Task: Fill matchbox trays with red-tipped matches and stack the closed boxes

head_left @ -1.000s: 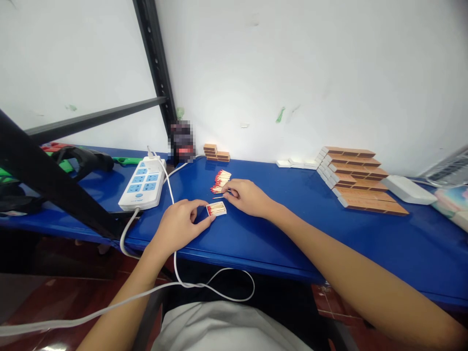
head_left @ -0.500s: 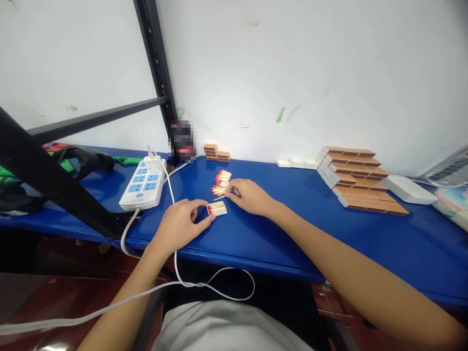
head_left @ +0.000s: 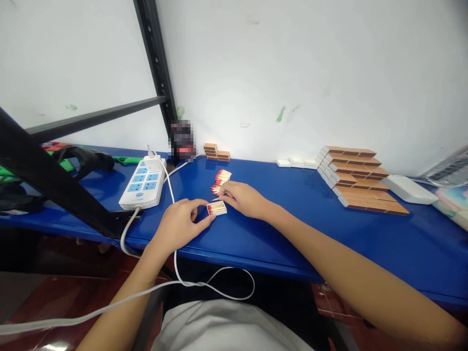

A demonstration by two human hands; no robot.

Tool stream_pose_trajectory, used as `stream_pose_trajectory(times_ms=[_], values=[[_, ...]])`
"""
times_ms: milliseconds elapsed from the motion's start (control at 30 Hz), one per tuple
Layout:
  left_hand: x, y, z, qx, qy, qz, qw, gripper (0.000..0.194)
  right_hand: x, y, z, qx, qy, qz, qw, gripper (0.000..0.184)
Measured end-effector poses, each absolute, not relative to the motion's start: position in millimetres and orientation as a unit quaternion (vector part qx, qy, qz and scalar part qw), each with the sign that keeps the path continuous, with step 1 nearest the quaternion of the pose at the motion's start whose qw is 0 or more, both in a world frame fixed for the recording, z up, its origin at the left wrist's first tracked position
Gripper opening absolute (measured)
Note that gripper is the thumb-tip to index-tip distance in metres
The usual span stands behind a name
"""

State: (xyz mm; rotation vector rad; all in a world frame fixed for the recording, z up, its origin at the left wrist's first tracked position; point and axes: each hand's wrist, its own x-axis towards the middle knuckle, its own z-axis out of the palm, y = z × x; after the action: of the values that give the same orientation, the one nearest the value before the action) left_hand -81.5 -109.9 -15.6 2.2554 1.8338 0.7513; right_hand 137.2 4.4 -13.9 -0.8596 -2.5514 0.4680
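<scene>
My left hand [head_left: 185, 219] grips the left end of a small white matchbox tray [head_left: 221, 213] between thumb and index finger. Red-headed matches lie side by side inside the tray. Just beyond the tray, my right hand [head_left: 240, 198] pinches a single match [head_left: 215, 199], its red head pointing left. Behind those fingers a loose pile of matches [head_left: 222, 177] rests on the blue table, heads mostly to the left; my right hand covers part of it.
A white power strip [head_left: 143, 183] with cables stands left, beside a black metal frame [head_left: 157, 63]. Matchboxes [head_left: 217, 155] are stacked by the wall, and a larger stepped stack of matchboxes [head_left: 358, 180] stands right. White trays [head_left: 297, 163] line the wall between them.
My right hand has drawn a match from beside the pile toward the tray, moving slightly left and nearer. My left hand and the tray have stayed in place.
</scene>
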Motion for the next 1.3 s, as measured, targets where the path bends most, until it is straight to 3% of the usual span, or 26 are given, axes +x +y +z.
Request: stream_pose_trajectory(times_ms=[167, 400, 733, 933, 1133, 1300], values=[[-81.6, -109.7, -16.2, 0.749, 0.608, 0.254, 0.068, 0.035, 137.6, 3.8, -10.2, -0.315, -0.92, 0.159, 0.171, 0.013], [-81.3, -110.1, -15.0, 0.749, 0.607, 0.255, 0.07, 0.036, 140.1, 6.1, -12.1, -0.315, -0.915, 0.162, 0.191, 0.006], [-82.6, -110.3, -16.1, 0.748, 0.609, 0.255, 0.07, 0.037, 142.6, 3.4, -4.9, -0.335, -0.914, 0.155, 0.169, 0.012], [-82.6, -109.5, -17.2, 0.749, 0.607, 0.255, 0.066, 0.037, 144.6, 3.1, -4.5, -0.312, -0.92, 0.163, 0.171, 0.003], [-82.5, -109.3, -17.2, 0.752, 0.604, 0.256, 0.065, 0.036, 140.9, -0.8, -2.5, -0.346, -0.914, 0.159, 0.142, 0.011], [-82.6, -109.5, -16.7, 0.749, 0.608, 0.256, 0.064, 0.037, 145.4, -7.3, 11.7, -0.328, -0.913, 0.158, 0.185, 0.015]])
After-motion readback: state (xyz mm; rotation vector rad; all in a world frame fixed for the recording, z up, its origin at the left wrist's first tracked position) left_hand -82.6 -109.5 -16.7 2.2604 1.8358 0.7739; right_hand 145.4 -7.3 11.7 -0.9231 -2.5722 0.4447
